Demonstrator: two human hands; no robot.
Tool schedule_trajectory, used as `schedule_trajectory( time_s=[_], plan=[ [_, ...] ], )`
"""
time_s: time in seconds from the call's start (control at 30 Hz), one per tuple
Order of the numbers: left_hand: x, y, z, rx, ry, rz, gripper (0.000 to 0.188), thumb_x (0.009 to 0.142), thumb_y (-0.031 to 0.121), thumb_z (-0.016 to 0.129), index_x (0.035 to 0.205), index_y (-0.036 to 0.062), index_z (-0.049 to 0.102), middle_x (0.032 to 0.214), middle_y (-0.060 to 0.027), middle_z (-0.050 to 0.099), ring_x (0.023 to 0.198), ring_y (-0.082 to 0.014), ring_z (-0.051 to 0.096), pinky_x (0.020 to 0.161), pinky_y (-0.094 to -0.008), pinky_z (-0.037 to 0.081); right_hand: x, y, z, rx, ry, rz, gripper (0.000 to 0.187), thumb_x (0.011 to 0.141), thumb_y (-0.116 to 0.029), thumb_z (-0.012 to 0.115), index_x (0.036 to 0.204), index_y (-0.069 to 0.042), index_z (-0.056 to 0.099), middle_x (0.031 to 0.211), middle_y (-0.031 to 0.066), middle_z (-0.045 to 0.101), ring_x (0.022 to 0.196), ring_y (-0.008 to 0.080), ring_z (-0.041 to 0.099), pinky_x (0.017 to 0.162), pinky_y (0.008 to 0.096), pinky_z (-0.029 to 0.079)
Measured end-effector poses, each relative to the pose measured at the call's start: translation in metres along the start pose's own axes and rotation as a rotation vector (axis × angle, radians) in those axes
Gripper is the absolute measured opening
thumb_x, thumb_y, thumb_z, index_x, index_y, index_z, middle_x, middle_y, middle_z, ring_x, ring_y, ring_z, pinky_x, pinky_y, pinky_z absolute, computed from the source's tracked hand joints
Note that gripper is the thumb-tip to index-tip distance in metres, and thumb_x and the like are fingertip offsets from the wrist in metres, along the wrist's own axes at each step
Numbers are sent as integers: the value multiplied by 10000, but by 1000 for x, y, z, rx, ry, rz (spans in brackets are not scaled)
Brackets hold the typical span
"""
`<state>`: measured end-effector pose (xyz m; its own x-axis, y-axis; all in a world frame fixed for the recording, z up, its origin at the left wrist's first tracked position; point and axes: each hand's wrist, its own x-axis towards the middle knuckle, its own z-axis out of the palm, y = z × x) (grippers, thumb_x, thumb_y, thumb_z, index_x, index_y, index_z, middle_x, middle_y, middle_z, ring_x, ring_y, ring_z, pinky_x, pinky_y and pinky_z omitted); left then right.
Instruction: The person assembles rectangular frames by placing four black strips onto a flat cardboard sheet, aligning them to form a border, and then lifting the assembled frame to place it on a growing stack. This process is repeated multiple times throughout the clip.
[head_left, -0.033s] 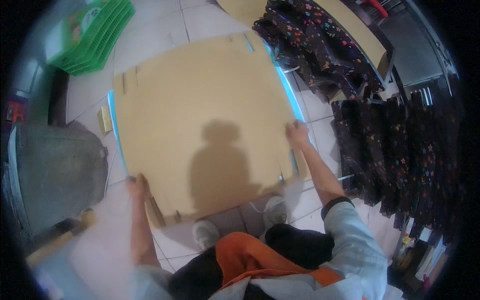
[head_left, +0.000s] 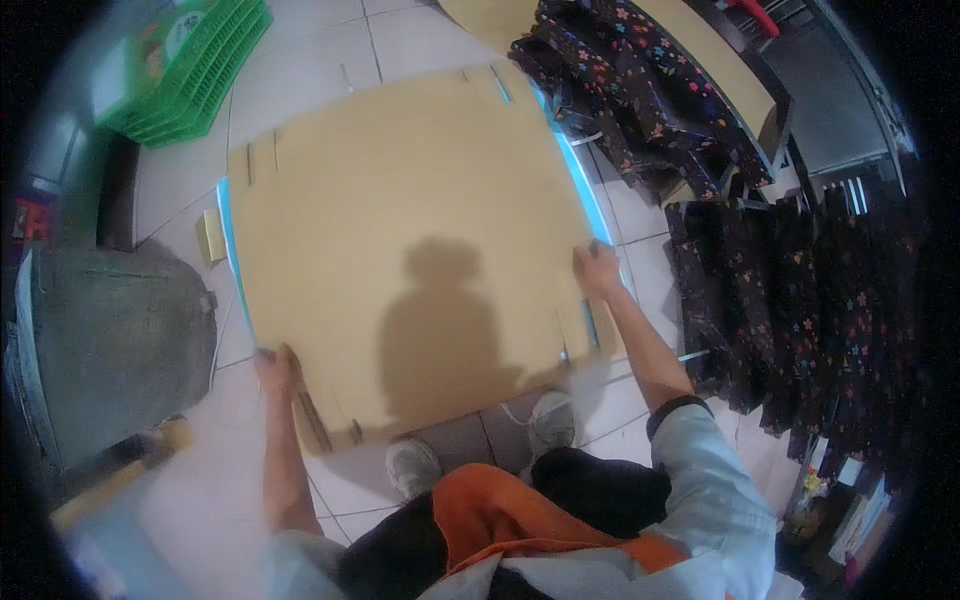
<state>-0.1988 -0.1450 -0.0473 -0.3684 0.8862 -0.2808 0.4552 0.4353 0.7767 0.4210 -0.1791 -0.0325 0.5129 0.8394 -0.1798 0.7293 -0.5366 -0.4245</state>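
A large flat cardboard sheet [head_left: 340,220] spreads before me above the tiled floor, with narrow slots cut near its corners. Light blue strips show along its left and right sides. My left hand [head_left: 278,370] is closed around the sheet's near left edge. Higher up on the opposite side, my right hand [head_left: 597,270] grips the right edge beside the end of the blue strip [head_left: 586,195]. Fingertips of both hands are partly hidden at the edges. My shadow falls on the middle of the cardboard, and my shoes [head_left: 413,468] stand just under its near edge.
Dark flower-patterned folded pieces [head_left: 780,300] are piled at the right, with more of them [head_left: 640,90] lying at the far right. A green plastic crate [head_left: 195,85] stands far left. Nearer on the left is a grey box-like object [head_left: 115,350], with a small yellowish block [head_left: 211,237] beside the sheet.
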Motion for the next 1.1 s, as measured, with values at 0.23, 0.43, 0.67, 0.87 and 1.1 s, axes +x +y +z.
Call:
schedule_trajectory(
  time_s=[0.23,0.43,0.67,0.87,1.1],
  plan=[
    [-12,7,19,708,164,322,355,747,167,532,1020,-53,477,980,-254,505,951,-403,445,875,-449,346,6,-2,-4,245,-67,61,299,786,-309,571,816,-16,518,732,120,561,702,241,520,632,383,435],
    [-9,13,14,421,279,208,353,711,247,590,910,-26,487,904,-235,544,857,-396,510,738,-465,401,9,25,5,502,-120,34,488,828,-211,546,1208,68,420,1135,182,523,1032,229,513,868,321,410],
    [-11,17,0,288,240,13,439,752,261,569,1051,-52,499,926,-227,594,869,-347,575,758,-373,445,21,23,-3,626,-270,120,517,856,-216,534,1246,83,374,1235,191,468,1125,236,463,947,310,354],
    [-26,46,-10,269,318,36,487,750,260,581,1118,-47,496,931,-206,609,849,-306,593,762,-360,452,20,23,-7,595,-256,102,512,855,-196,524,1249,90,367,1247,207,454,1140,246,453,939,308,362],
    [-36,129,-77,-199,-235,-78,386,821,193,566,1140,-18,513,978,-67,607,883,-106,542,776,-273,439,9,6,-16,628,-258,136,603,826,-246,581,1273,71,330,1232,186,455,1094,231,474,908,318,387]
  ],
)
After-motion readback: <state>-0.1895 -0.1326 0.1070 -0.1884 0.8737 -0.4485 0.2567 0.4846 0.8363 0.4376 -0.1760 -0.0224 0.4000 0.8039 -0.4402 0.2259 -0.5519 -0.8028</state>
